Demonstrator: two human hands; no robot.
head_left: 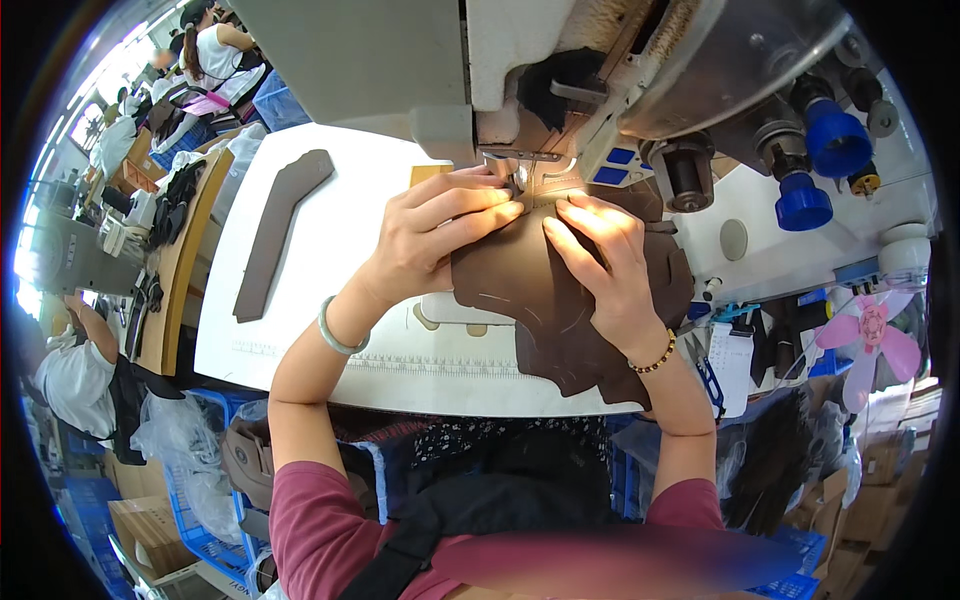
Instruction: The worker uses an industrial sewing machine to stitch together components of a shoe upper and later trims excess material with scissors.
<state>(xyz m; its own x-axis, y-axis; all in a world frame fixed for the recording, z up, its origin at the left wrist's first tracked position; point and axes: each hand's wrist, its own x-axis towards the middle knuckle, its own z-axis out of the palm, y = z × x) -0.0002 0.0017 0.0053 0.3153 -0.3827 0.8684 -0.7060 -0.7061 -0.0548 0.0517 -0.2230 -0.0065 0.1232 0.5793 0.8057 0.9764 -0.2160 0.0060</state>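
Brown wavy-edged panel (525, 265), pale-marked

Sewing machine (370, 60) blocks far side; passage between left hand (418, 237) and brown strip (283, 225)

Left bare hand (445, 225), pale round bangle (338, 332) at wrist: fingertips on dark-brown, smooth, curved-edged sheet pieces (530, 285), near the lit needle area of a bulky grey sewing machine (370, 70). Right bare hand (612, 255), dark-and-gold beaded bracelet (655, 355): thumb and fingers spread atop same pieces. White tabletop (230, 320), ruler scale along near side. Left on it, well apart: flat, bent brown strip (278, 240). Right: blue-handled metal scissors (709, 382) beside white paper sheet (733, 360); farther right, pink flower-shaped fan (872, 330).
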